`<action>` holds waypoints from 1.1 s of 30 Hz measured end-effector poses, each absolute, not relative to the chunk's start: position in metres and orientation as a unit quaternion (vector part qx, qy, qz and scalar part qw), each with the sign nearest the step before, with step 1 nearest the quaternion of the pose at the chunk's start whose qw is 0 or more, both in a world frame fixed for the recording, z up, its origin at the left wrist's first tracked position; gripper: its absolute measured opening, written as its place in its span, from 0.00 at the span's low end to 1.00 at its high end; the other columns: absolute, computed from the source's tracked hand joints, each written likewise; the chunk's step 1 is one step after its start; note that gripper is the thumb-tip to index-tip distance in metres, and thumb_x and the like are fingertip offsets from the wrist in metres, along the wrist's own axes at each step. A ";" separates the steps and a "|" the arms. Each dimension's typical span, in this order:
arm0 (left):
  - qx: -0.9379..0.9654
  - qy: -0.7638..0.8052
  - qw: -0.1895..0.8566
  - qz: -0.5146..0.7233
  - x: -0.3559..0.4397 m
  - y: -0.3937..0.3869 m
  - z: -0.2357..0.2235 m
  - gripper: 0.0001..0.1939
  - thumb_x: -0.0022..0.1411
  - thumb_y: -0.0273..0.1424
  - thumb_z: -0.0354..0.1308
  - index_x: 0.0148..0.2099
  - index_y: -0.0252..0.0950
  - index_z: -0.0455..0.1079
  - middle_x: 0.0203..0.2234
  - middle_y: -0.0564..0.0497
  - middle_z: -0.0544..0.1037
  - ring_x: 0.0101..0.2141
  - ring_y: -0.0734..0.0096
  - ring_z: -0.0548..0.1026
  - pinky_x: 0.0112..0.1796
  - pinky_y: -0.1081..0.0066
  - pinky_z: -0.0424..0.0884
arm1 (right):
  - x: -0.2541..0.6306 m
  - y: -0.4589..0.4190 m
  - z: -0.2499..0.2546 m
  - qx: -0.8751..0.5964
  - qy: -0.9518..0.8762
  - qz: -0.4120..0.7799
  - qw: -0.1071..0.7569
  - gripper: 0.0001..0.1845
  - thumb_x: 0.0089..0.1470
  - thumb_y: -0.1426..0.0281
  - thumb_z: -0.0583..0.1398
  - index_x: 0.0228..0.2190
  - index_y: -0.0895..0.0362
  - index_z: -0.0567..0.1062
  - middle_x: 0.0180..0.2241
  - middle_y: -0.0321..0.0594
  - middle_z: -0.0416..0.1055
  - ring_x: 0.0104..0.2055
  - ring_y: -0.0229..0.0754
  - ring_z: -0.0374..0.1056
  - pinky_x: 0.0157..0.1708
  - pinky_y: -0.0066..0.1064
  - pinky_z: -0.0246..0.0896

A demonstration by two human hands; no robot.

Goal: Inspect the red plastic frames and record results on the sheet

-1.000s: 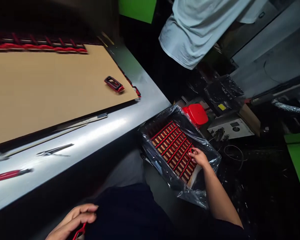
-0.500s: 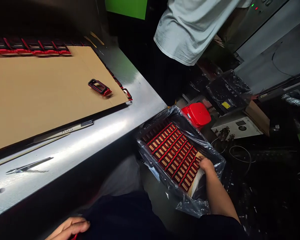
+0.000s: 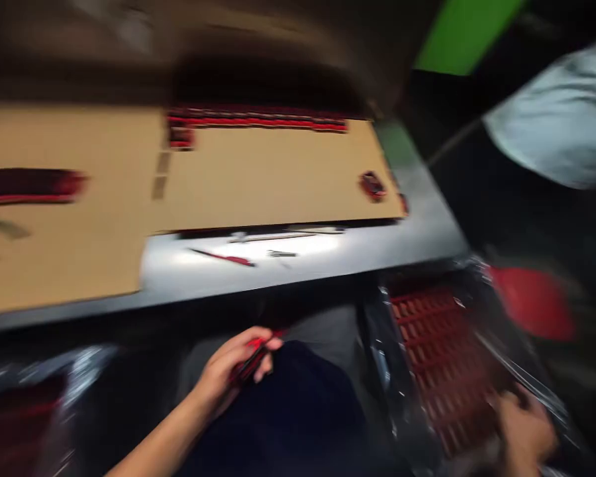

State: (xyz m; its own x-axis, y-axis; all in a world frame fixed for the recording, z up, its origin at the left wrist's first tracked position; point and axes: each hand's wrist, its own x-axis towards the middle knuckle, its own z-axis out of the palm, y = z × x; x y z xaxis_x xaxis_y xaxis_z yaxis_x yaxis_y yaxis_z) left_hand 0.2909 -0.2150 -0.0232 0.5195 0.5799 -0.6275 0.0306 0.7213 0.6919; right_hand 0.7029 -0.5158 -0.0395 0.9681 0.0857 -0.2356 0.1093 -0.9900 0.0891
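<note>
The whole view is smeared by motion. My left hand [image 3: 236, 368] rests over my lap below the table edge, fingers closed round a small red and black part [image 3: 254, 358]. My right hand [image 3: 524, 427] is low at the right, at the near end of a plastic-lined box [image 3: 387, 371] that holds rows of red and black parts [image 3: 437, 358]; its fingers are too blurred to read. On the table a single red and black part [image 3: 372, 184] lies on brown cardboard [image 3: 258, 175].
Rows of red and black parts [image 3: 258, 121] line the cardboard's far edge, with another row [image 3: 30, 185] at the left. A red-handled tool [image 3: 223, 257] lies on the grey metal table [image 3: 328, 255]. A red object [image 3: 531, 301] sits right of the box. A person in a pale shirt [image 3: 561, 119] stands at the right.
The view has swung left, so the table fills the frame and the box sits at the right. My left hand has come up into view holding the part. My right hand stays at the box.
</note>
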 end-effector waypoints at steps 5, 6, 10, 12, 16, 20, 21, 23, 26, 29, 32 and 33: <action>0.311 0.375 0.795 0.360 0.317 -0.198 0.001 0.18 0.58 0.41 0.64 0.47 0.36 0.70 0.41 0.44 0.81 0.33 0.66 0.81 0.35 0.68 0.76 | 0.562 -0.377 -0.031 0.811 0.368 -0.299 -0.344 0.22 0.54 0.55 0.63 0.48 0.51 0.77 0.41 0.49 0.81 0.43 0.58 0.78 0.40 0.47 0.76; 0.339 0.371 0.776 0.381 0.317 -0.200 0.003 0.18 0.60 0.41 0.64 0.48 0.36 0.69 0.44 0.43 0.80 0.37 0.66 0.81 0.39 0.67 0.77 | 0.526 -0.350 -0.024 0.726 0.436 -0.359 -0.393 0.22 0.54 0.58 0.64 0.50 0.50 0.76 0.42 0.47 0.81 0.40 0.54 0.79 0.38 0.43 0.77; 0.395 0.383 0.700 0.455 0.302 -0.220 0.011 0.14 0.63 0.38 0.64 0.47 0.41 0.66 0.57 0.45 0.70 0.55 0.59 0.74 0.51 0.61 0.75 | 0.441 -0.266 -0.002 0.577 0.553 -0.346 -0.492 0.20 0.52 0.71 0.67 0.48 0.50 0.78 0.40 0.42 0.81 0.38 0.45 0.77 0.38 0.34 0.75; 0.444 0.378 0.667 0.464 0.286 -0.229 0.013 0.11 0.66 0.36 0.61 0.48 0.42 0.65 0.59 0.45 0.70 0.58 0.58 0.72 0.54 0.59 0.74 | 0.435 -0.247 0.005 0.553 0.545 -0.374 -0.507 0.16 0.53 0.74 0.64 0.44 0.50 0.81 0.37 0.40 0.81 0.38 0.44 0.77 0.40 0.34 0.74; 0.648 0.364 0.528 0.412 0.256 -0.241 0.020 0.16 0.64 0.27 0.61 0.53 0.42 0.68 0.57 0.42 0.73 0.56 0.58 0.74 0.56 0.57 0.71 | 0.442 -0.235 0.010 0.516 0.438 -0.566 -0.470 0.11 0.52 0.71 0.64 0.38 0.49 0.84 0.35 0.38 0.83 0.38 0.45 0.78 0.39 0.34 0.73; 0.700 0.376 0.445 0.413 0.243 -0.243 0.028 0.16 0.61 0.20 0.62 0.49 0.41 0.71 0.45 0.46 0.81 0.49 0.63 0.78 0.52 0.61 0.75 | 0.434 -0.234 0.009 0.493 0.374 -0.662 -0.422 0.13 0.45 0.69 0.67 0.36 0.49 0.85 0.31 0.37 0.83 0.33 0.44 0.77 0.37 0.33 0.72; 0.701 0.379 0.444 0.410 0.241 -0.243 0.030 0.15 0.60 0.21 0.63 0.48 0.40 0.72 0.43 0.46 0.82 0.48 0.63 0.79 0.50 0.61 0.76 | 0.432 -0.235 0.008 0.496 0.367 -0.669 -0.414 0.13 0.45 0.69 0.68 0.36 0.49 0.85 0.31 0.37 0.83 0.33 0.43 0.76 0.36 0.32 0.71; 0.697 0.391 0.450 0.399 0.239 -0.241 0.032 0.12 0.59 0.22 0.65 0.45 0.38 0.74 0.42 0.45 0.82 0.45 0.62 0.80 0.48 0.62 0.77 | 0.428 -0.235 0.009 0.515 0.376 -0.656 -0.404 0.12 0.46 0.67 0.67 0.37 0.50 0.85 0.31 0.37 0.82 0.32 0.43 0.75 0.35 0.32 0.70; 0.677 0.422 0.463 0.387 0.235 -0.239 0.032 0.10 0.58 0.25 0.66 0.43 0.38 0.75 0.42 0.45 0.82 0.43 0.63 0.81 0.46 0.65 0.78 | 0.429 -0.235 0.015 0.540 0.425 -0.609 -0.397 0.12 0.50 0.66 0.65 0.37 0.51 0.85 0.30 0.38 0.81 0.32 0.42 0.73 0.34 0.31 0.67; 0.656 0.448 0.484 0.368 0.234 -0.238 0.030 0.08 0.57 0.26 0.67 0.41 0.38 0.76 0.41 0.45 0.83 0.42 0.63 0.81 0.46 0.64 0.78 | 0.432 -0.233 0.021 0.547 0.461 -0.581 -0.388 0.13 0.50 0.69 0.64 0.39 0.51 0.85 0.30 0.38 0.79 0.32 0.42 0.73 0.33 0.31 0.67; 0.638 0.460 0.501 0.361 0.235 -0.238 0.029 0.07 0.56 0.27 0.67 0.39 0.38 0.75 0.41 0.45 0.83 0.42 0.62 0.81 0.46 0.63 0.77 | 0.433 -0.231 0.024 0.553 0.486 -0.560 -0.379 0.15 0.50 0.70 0.63 0.41 0.51 0.84 0.29 0.38 0.78 0.32 0.42 0.73 0.33 0.31 0.67; 0.636 0.461 0.501 0.363 0.236 -0.238 0.029 0.08 0.56 0.27 0.67 0.39 0.38 0.75 0.41 0.46 0.83 0.42 0.63 0.81 0.46 0.64 0.77 | 0.433 -0.230 0.024 0.553 0.492 -0.558 -0.375 0.15 0.50 0.70 0.63 0.41 0.52 0.84 0.29 0.38 0.78 0.32 0.41 0.73 0.33 0.31 0.66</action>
